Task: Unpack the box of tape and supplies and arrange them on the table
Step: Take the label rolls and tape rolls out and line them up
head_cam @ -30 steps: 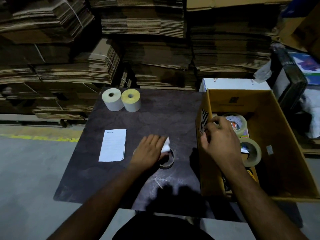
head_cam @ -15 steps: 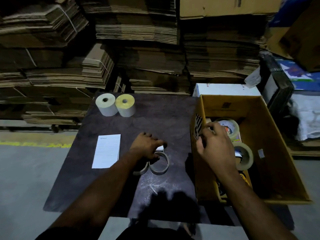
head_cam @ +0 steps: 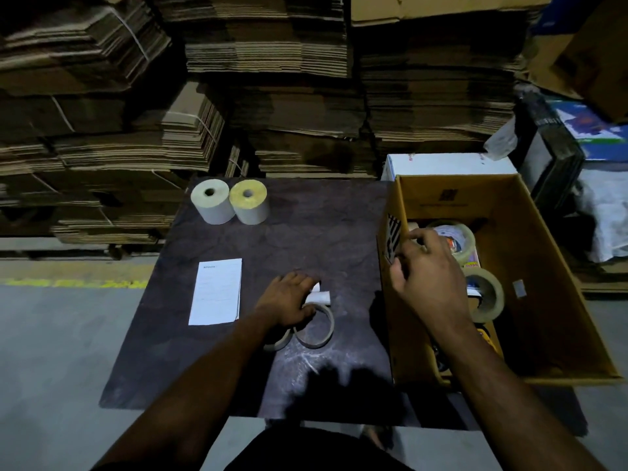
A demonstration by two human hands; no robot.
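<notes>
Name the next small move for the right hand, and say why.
Probably lower the right hand onto the printed tape roll in the cardboard box and lift it out: it hovers just over that roll, and tape remains unpacked inside.

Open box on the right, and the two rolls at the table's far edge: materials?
Open box: corrugated cardboard by the look, matte yellow-brown, with folded flaps and a printed mark on its inner wall. Two rolls: most likely wound paper or label stock, matte, standing on end, each with a small core hole; the left one has an off-white top, the right one a yellow top. The dim light leaves the exact stock open.
</notes>
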